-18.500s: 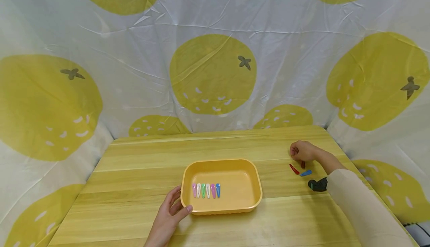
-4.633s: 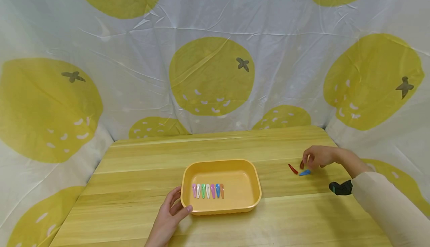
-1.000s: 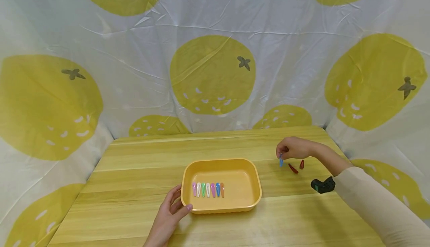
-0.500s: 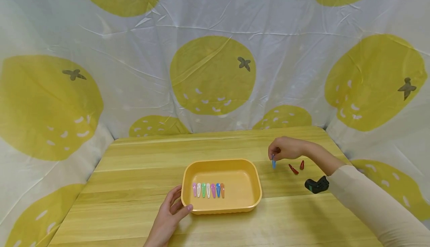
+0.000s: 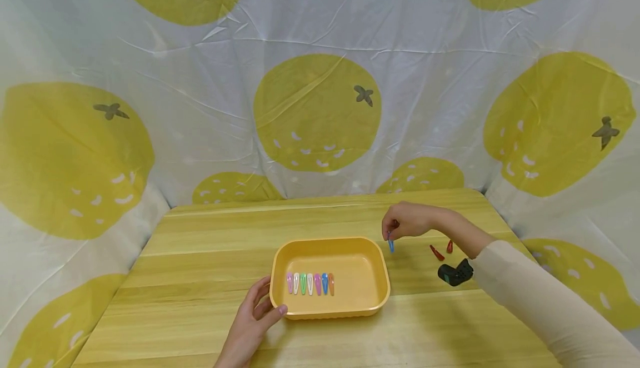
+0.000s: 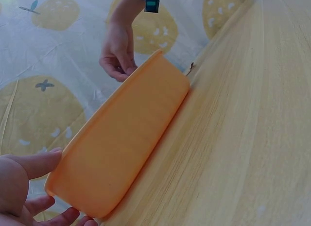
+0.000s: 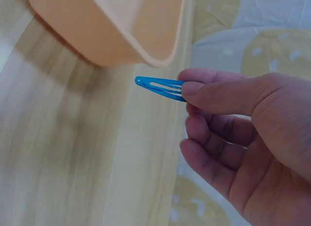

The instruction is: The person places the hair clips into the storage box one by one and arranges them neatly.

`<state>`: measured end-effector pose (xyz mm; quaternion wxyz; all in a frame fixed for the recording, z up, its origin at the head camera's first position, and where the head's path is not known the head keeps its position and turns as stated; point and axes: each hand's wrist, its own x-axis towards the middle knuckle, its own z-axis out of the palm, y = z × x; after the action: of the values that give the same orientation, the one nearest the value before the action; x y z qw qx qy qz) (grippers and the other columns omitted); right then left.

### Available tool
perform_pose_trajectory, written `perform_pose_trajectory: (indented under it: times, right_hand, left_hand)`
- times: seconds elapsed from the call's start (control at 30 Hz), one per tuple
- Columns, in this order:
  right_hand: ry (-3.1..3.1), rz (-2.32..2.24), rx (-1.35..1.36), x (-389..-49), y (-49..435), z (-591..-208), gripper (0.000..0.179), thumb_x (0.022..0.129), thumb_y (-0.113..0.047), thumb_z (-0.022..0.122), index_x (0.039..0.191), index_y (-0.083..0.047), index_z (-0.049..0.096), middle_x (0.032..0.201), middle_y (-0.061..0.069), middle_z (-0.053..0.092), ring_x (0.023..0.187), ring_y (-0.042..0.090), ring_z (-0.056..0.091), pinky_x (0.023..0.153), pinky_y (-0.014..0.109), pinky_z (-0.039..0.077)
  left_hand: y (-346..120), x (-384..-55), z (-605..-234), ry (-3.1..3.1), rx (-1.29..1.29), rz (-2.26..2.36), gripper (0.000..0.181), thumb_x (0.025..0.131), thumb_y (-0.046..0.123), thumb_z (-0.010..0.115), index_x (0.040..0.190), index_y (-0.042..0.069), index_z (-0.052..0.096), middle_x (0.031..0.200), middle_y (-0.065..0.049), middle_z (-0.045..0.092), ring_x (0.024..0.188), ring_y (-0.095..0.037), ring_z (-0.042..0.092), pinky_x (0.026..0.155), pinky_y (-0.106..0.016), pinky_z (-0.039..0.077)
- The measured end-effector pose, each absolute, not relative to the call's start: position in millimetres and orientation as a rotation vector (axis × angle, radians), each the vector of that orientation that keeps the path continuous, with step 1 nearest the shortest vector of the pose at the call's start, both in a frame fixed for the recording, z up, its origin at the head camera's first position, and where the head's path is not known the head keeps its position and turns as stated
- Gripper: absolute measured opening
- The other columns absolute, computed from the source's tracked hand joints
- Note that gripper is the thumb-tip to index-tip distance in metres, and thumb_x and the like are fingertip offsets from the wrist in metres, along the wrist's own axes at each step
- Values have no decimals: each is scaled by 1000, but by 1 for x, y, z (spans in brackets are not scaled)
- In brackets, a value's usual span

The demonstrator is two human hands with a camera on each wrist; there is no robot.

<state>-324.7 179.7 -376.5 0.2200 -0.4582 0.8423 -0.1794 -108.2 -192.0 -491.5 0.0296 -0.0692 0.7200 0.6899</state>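
A blue snap hair clip (image 7: 158, 86) is pinched between the thumb and forefinger of my right hand (image 5: 407, 220), its narrow end pointing out. That hand hovers just right of the yellow plastic tray (image 5: 377, 296), above the table. My left hand (image 5: 252, 315) grips the tray's near left corner, thumb on the rim and fingers against the side. Inside the tray, several snap clips stand in a row at the left: pink, white, green, white, a purple-pink clip (image 5: 317, 284), a blue clip (image 5: 325, 283) and an orange clip (image 5: 331, 284).
Two red hair clips, a left one (image 5: 436, 253) and a right one (image 5: 449, 247), lie on the wooden table (image 5: 210, 245) right of the tray. A black wrist device (image 5: 455, 273) hangs at the right sleeve. A lemon-print curtain (image 5: 320, 18) surrounds the table.
An orange clip has joined the row in the tray. My right hand has picked the blue clip off the table and carried it left toward the tray. My left hand has stayed put.
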Motion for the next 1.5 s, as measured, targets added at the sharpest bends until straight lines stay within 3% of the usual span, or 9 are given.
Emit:
perform_pose_trajectory:
  times: [0.2,0.7,0.87,1.1,1.5]
  right_hand:
    - [2315,-471,-1316,-324,158,-373,10,98,-4,70,97,-9,79,84,-7,70,69,6,54,68,28,50]
    - [2239,-386,-1430,-320,100,-378,8,96,-5,74,99,-6,81,90,-10,74,83,2,65,77,22,55]
    - [2227,-348,-1418,-318,88,-381,6,94,-6,76,97,-7,82,88,-10,73,79,1,63,75,21,54]
    - [2176,-300,-1306,-310,68,-392,10,94,-3,76,89,-12,78,75,-4,70,62,6,57,64,22,52]
    - [2156,-207,-1301,-302,39,-413,20,89,-5,81,79,-17,68,66,-8,63,60,7,53,61,21,45]
  left_hand:
    - [-192,-107,-490,2223,-217,2129,78,93,14,80,156,5,35,154,-24,42,138,-45,46,105,-50,49]
    - [-193,-109,-488,2201,-176,2154,78,93,14,79,157,7,34,154,-22,42,137,-43,48,106,-51,47]
    - [-193,-109,-489,2191,-165,2160,79,93,14,79,157,6,33,155,-22,42,138,-43,47,106,-50,48]
    - [-193,-108,-490,2183,-162,2169,78,93,12,79,157,6,34,154,-22,42,137,-43,47,106,-49,48]
    - [-194,-109,-491,2176,-159,2181,76,94,10,78,156,6,34,154,-23,42,137,-44,47,105,-47,49]
